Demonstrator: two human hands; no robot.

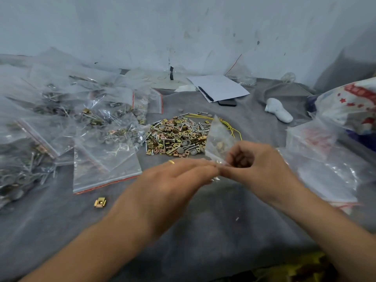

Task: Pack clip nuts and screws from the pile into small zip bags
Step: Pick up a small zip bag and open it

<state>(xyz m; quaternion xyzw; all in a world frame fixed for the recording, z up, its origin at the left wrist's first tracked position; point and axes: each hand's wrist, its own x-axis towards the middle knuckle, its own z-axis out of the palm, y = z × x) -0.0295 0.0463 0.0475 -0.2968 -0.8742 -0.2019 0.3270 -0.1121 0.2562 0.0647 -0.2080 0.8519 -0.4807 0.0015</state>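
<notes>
A pile of brass clip nuts, screws and grey washers point(177, 137) lies on the grey cloth point(183, 231) at the middle. Just in front of it I hold a small clear zip bag point(218, 139) upright with some hardware inside. My right hand point(256, 165) pinches the bag's lower edge with curled fingers. My left hand point(173, 180), wearing a gold ring, meets that same edge with its fingertips; the fingers look blurred. One loose clip nut point(100, 202) sits alone on the cloth at the lower left.
Several filled zip bags point(81, 123) are heaped on the left. A stack of zip bags point(325, 159) lies at the right beside a red-printed plastic bag point(350, 106). White paper with a pen point(217, 88), a phone and a white object point(278, 109) lie behind the pile.
</notes>
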